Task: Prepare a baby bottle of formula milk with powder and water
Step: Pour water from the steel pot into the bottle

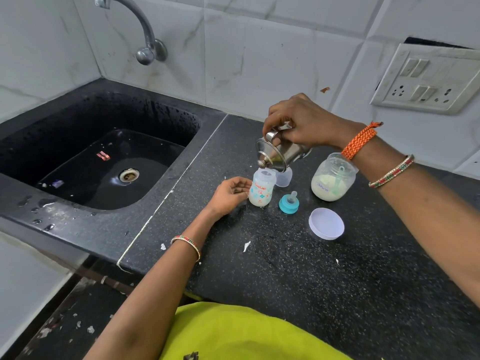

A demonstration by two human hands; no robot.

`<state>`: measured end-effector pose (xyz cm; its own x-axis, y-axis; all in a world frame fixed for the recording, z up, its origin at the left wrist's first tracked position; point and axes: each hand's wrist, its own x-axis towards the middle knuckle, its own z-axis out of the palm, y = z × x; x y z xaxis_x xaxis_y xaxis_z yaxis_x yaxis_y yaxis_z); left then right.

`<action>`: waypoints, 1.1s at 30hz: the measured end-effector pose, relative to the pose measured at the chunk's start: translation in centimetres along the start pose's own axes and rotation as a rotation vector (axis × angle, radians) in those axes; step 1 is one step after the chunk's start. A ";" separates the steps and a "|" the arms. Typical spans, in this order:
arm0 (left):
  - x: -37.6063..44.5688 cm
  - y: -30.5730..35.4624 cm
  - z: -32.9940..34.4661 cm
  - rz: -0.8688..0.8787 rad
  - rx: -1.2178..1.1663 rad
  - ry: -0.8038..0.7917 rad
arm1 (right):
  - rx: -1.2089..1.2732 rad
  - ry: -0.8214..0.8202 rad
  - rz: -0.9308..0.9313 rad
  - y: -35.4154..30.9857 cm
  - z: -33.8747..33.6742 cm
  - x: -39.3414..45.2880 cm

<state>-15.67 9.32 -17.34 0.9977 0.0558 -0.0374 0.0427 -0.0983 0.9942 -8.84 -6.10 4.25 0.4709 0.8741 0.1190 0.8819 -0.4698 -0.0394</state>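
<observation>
A small printed baby bottle [261, 189] stands open on the black counter with white powder at its bottom. My left hand [230, 194] cups its left side. My right hand [301, 123] grips a steel pot [281, 152], tilted with its mouth just over the bottle's opening. The teal teat ring [288, 203] lies to the right of the bottle. Further right stands an open clear jar of formula powder [332, 178] with a scoop inside. The jar's white lid [326, 223] lies in front of it. A clear bottle cap [284, 179] sits behind the bottle.
A black sink [78, 157] with wet walls fills the left, under a steel tap [140, 29]. A switch and socket plate [428, 79] is on the tiled wall at right. Small white scraps [246, 246] lie on the counter's front part.
</observation>
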 end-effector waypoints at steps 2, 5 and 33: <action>0.0 0.0 0.0 -0.001 -0.001 0.000 | 0.010 -0.013 0.007 0.1 0.0 0.3; 0.1 -0.1 0.0 -0.008 0.001 -0.001 | 0.012 -0.034 0.005 0.4 0.0 0.8; 0.0 0.1 0.0 0.002 0.015 0.007 | -0.061 -0.042 -0.048 -0.6 -0.5 1.8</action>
<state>-15.68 9.27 -17.29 0.9974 0.0622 -0.0350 0.0420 -0.1137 0.9926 -8.50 -4.34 4.95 0.4295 0.8997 0.0777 0.9013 -0.4325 0.0259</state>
